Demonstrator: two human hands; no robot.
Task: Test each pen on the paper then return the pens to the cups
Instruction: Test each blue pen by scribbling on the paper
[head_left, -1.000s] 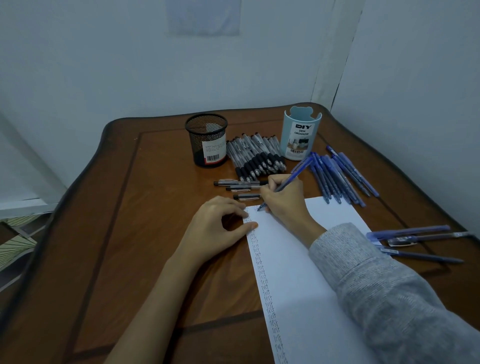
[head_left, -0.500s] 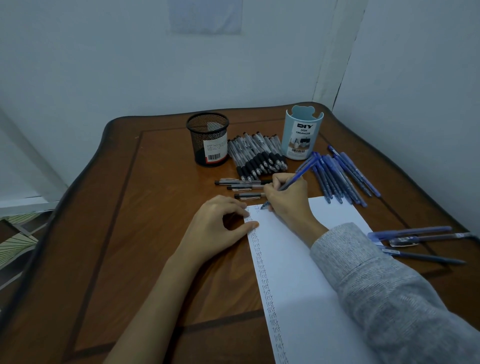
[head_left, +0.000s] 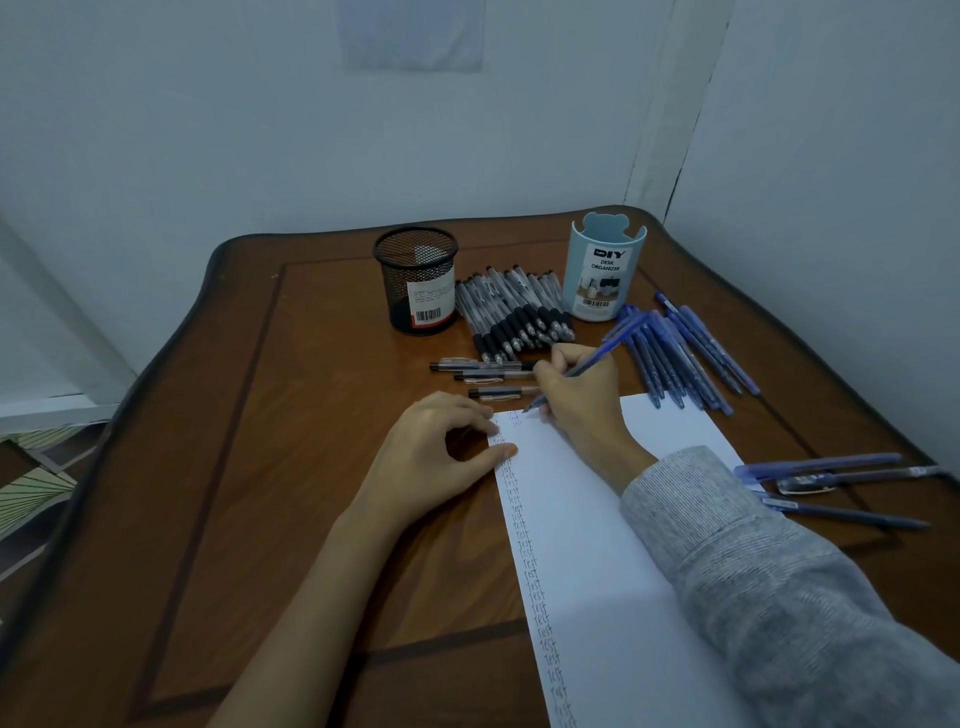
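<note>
Blue pen (head_left: 605, 353) touches 1 paper (head_left: 597, 545); 2 cups (head_left: 415, 283) (head_left: 605, 275) stand behind.

Glossy wood table (head_left: 291, 467), metal mesh cup (head_left: 415, 280), matt paper (head_left: 597, 545).

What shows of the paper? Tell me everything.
The paper is a white sheet lying flat on the wooden table, near end out of frame. Handwritten "test" words run down its left edge. The left hand presses that edge; the right hand holds a blue pen, tip at its top.
</note>
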